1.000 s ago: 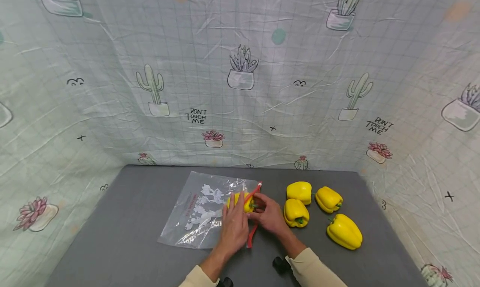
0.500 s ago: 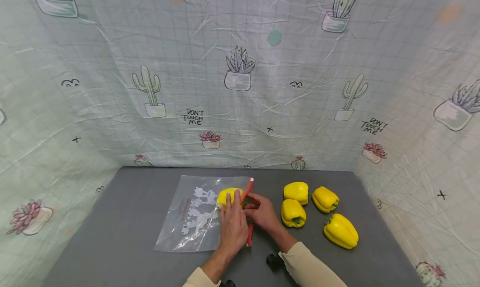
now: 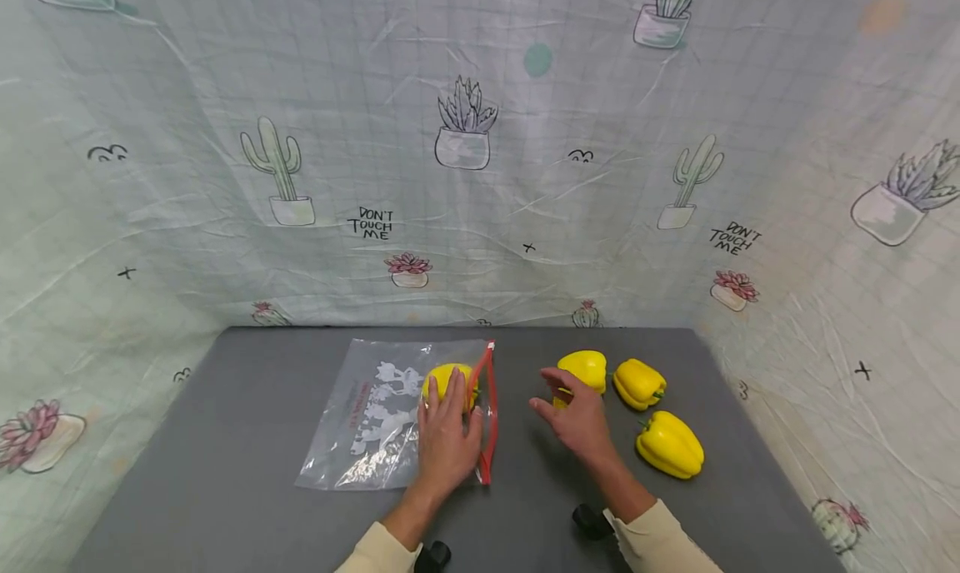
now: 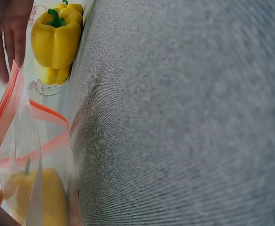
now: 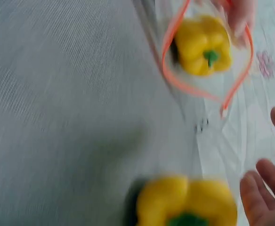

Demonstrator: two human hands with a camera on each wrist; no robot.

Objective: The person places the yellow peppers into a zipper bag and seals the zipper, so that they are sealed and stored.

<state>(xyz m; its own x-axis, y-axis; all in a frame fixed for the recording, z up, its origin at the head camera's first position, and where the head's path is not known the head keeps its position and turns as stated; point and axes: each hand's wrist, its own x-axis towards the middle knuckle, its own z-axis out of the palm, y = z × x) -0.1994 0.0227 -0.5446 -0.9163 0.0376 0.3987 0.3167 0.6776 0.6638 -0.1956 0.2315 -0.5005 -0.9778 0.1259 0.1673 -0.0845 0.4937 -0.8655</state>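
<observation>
In the head view, a clear plastic zip bag (image 3: 337,440) with a red zip edge lies flat on the table. Inside it, near the mouth, sits a yellow bell pepper (image 3: 441,379), its green stem facing the opening in the right wrist view. My left hand (image 3: 450,435) rests over the bag and that pepper with fingers extended. Off to the right, my right hand (image 3: 583,415) hovers with fingers spread and nothing in its grasp. It partly covers one loose pepper (image 3: 560,401), with another pepper (image 3: 585,367) just behind.
Two more yellow peppers, a rear one (image 3: 639,384) and a front one (image 3: 670,445), lie at the right of the grey table (image 3: 247,423). A cactus-print curtain (image 3: 480,215) closes in the back and sides.
My right hand has left the pepper at the bag's mouth and moved right toward the loose peppers. The bagged pepper sits farther inside. My left hand stays over it.
</observation>
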